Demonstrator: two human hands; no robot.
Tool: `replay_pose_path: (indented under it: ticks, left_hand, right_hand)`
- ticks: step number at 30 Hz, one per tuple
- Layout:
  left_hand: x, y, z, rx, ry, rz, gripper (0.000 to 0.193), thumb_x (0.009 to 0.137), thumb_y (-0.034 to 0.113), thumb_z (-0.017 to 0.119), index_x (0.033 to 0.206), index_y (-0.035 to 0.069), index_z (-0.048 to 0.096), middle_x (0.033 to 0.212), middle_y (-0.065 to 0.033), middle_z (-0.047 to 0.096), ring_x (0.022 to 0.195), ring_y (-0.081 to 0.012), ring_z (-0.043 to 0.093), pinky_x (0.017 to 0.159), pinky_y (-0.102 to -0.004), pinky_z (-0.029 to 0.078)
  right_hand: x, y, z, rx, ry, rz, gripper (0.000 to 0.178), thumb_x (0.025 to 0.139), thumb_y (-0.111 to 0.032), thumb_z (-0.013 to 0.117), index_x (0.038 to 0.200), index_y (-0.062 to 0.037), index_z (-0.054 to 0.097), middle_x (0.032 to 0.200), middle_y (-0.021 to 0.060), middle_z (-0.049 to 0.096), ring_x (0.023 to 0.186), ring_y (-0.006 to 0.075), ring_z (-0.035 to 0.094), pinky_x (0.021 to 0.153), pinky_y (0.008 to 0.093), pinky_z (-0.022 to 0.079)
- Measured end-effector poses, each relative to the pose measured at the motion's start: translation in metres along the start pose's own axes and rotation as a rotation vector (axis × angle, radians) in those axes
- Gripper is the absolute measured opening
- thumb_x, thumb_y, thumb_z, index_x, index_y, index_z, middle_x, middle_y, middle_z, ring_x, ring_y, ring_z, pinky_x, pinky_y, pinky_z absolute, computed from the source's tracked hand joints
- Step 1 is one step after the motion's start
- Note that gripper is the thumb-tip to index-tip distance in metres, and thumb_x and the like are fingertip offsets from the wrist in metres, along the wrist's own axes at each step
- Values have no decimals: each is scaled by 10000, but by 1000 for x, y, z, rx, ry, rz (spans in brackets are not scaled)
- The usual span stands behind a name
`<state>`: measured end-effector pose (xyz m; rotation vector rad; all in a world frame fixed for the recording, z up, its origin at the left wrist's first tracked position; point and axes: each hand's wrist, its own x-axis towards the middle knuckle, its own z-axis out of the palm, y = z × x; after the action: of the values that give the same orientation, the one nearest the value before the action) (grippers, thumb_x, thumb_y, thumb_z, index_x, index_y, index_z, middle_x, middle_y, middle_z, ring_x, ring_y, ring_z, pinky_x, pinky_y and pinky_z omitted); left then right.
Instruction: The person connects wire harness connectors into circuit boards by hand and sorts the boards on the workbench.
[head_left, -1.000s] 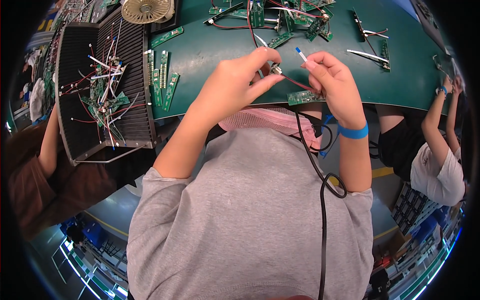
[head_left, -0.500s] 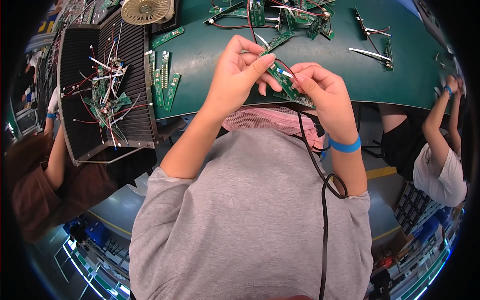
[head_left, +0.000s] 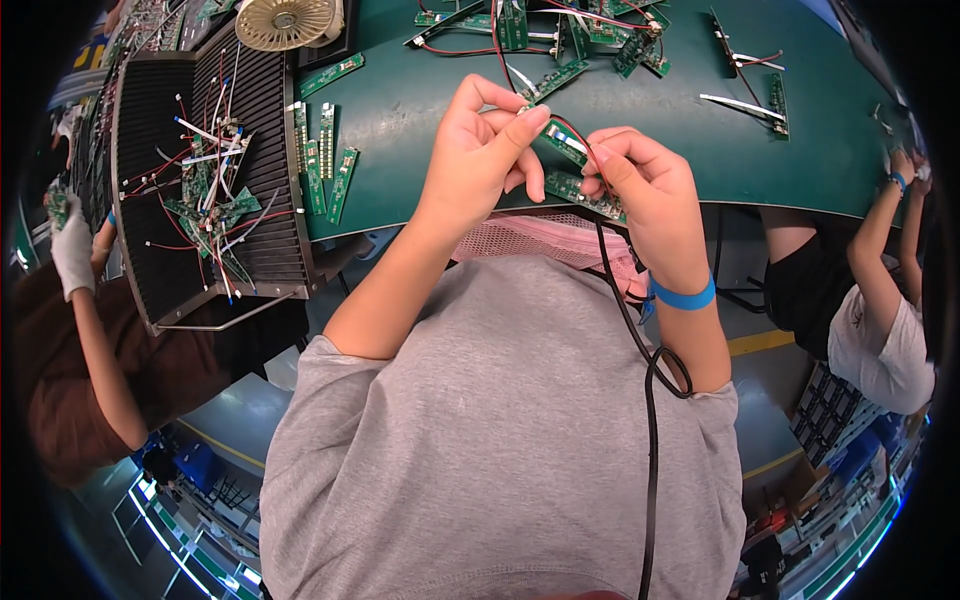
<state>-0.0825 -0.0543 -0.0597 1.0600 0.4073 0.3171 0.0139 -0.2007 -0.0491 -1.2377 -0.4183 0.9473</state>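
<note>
My left hand (head_left: pixel 478 150) pinches the upper left end of a narrow green circuit board (head_left: pixel 561 141) between thumb and fingers. Its lower right end lies in the fingers of my right hand (head_left: pixel 648 188), whose thumb presses near a red and black wire pair. A short white ribbon cable (head_left: pixel 571 141) with a blue end lies against the board's face. Just below, a second green board (head_left: pixel 566 186) sits at the table edge, partly hidden by my right fingers. Both hands are closed, with the fingertips partly hidden.
A ridged black tray (head_left: pixel 160 225) at left holds a heap of wired boards (head_left: pixel 215 205). Several loose boards (head_left: pixel 342 186) lie beside it. More wired boards (head_left: pixel 515 25) cover the table's (head_left: pixel 420 110) far side. A small fan (head_left: pixel 288 22) stands far left. Co-workers sit on both sides.
The held board has turned slightly in my hands, and its ribbon cable now lies closer along it. At left, a co-worker's gloved hand has come up holding a green board.
</note>
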Motion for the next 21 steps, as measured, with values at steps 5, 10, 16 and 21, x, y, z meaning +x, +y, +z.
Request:
replay_pose_path:
  ticks: [5, 10, 16, 21]
  left_hand:
    - [-1, -1, -1, -25, -21, 16, 221, 876, 120, 561, 933, 56, 357, 632, -76, 574, 415, -140, 552, 337, -201, 269]
    - [-2, -1, -1, -37, -22, 22, 220, 875, 115, 562, 932, 57, 358, 631, -74, 573, 417, -145, 557, 337, -203, 270]
    - [-3, 1, 0, -30, -16, 23, 221, 872, 108, 565, 933, 57, 359, 637, -77, 577, 418, -147, 560, 337, -201, 270]
    - [-3, 1, 1, -37, -30, 29, 224, 871, 107, 567, 934, 56, 358, 642, -81, 581, 418, -146, 560, 337, -202, 270]
  right_hand:
    - [0, -1, 1, 10, 11, -1, 128, 869, -80, 542, 889, 39, 586, 847, 43, 594, 708, 74, 546, 648, 199, 455]
    - [0, -1, 1, -9, 13, -4, 121, 863, -76, 545, 864, 35, 594, 840, 37, 587, 712, 70, 542, 648, 194, 447]
    - [-1, -2, 3, -22, 25, -18, 121, 853, -67, 554, 819, 39, 600, 858, 40, 572, 709, 69, 538, 645, 191, 441]
    - [-1, -4, 4, -23, 37, -16, 119, 849, -64, 561, 819, 43, 601, 845, 38, 568, 705, 69, 535, 637, 190, 434]
